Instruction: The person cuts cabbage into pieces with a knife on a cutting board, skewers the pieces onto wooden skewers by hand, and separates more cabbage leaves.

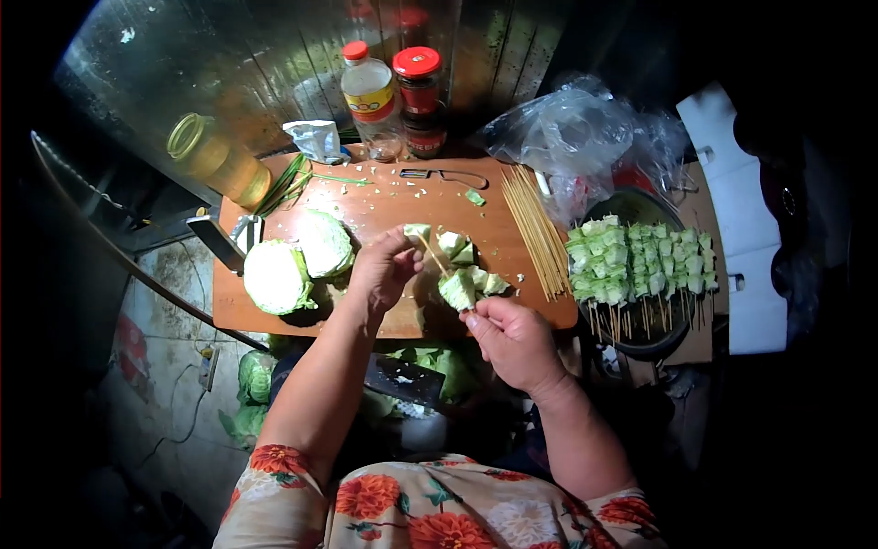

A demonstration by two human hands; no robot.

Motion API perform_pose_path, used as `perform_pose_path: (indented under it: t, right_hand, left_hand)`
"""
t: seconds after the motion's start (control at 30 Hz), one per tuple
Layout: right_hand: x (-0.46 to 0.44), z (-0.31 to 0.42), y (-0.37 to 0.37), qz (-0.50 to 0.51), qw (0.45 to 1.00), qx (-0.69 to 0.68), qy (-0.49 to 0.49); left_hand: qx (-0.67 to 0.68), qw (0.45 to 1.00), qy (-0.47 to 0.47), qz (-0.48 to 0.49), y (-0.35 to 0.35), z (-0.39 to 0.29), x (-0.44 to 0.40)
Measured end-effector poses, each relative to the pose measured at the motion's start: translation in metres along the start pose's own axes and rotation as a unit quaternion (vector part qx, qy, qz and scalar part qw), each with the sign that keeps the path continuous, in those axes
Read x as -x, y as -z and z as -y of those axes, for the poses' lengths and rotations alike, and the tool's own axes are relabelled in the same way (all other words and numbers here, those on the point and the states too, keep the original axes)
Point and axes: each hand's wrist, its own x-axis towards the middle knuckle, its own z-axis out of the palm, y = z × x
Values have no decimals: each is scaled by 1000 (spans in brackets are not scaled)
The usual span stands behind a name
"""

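My right hand is closed at the lower end of a bamboo skewer, with folded cabbage pieces threaded just above the fingertips. The skewer's bare upper part slants up and left toward my left hand. My left fingers are pinched at a pale green cabbage piece by the skewer's upper end; whether the tip has entered it is hard to tell. Loose cut cabbage chunks lie on the wooden board beyond the hands. Two cut cabbage halves rest at the board's left.
Bare skewers lie in a bundle at right, beside a dark basin topped with loaded cabbage skewers. A jar, a bottle, red-lidded jars and a plastic bag stand behind. A cleaver lies below the board.
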Motion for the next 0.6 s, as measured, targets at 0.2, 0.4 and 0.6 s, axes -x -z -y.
perform_pose_path:
  t: [0.2, 0.4, 0.6]
  right_hand:
    - [-2, 12, -20, 51, 998, 7, -26]
    - [-6, 17, -36, 55, 998, 18, -15]
    - [-8, 18, -46, 64, 997, 20, -24]
  left_hand:
    - [67, 997, -36, -16, 7, -35, 26]
    - [11, 997, -75, -31, 20, -54, 41]
    - [-86, 981, -166, -48, 21, -58, 53]
